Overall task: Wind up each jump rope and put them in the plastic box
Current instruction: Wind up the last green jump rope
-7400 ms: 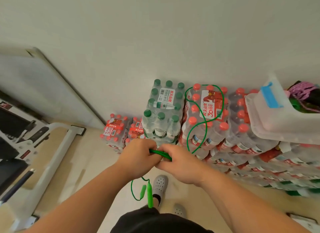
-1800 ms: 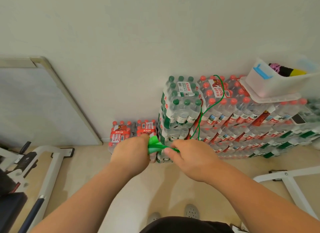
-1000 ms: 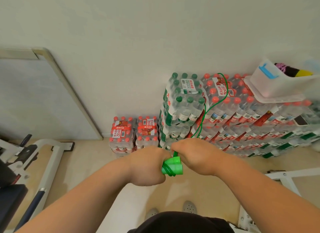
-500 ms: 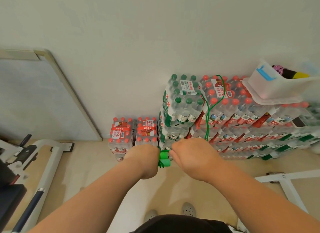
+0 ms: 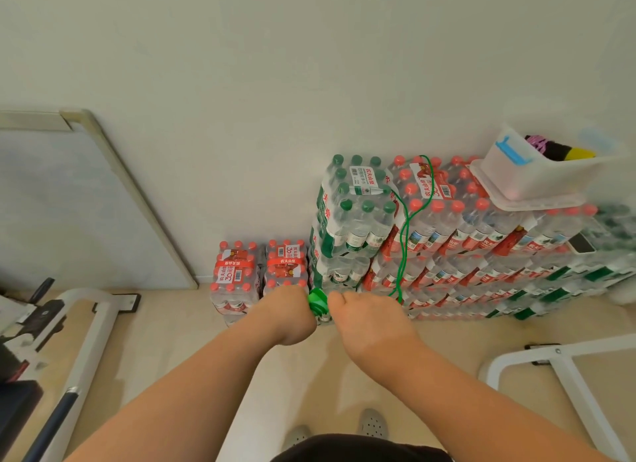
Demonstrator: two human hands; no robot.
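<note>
One green jump rope [image 5: 318, 302]: we see its wound part as a tight bundle lodged between the two fists and touching both. The left hand [image 5: 287, 315] is curled round the bundle's left end, and the right hand [image 5: 366, 317] is curled against its right end. Both show us their backs, so the fingertips are hidden. From the far side of the right hand a single loose loop [image 5: 407, 219] of cord rises in front of the stacked bottle packs [image 5: 454, 227], reaching the red caps at the top.

We count one plastic box [image 5: 537, 183], translucent white with a blue latch [image 5: 510, 150]. It stands on top of the stack at upper right, well apart from the hands, with purple, black and yellow items showing over its rim. Two small red-capped packs [image 5: 235, 272] stand on the floor against the wall, just beyond the left hand. Below the arms we see two grey shoes [image 5: 373, 425], and one white frame [image 5: 571, 368] stands at each side
</note>
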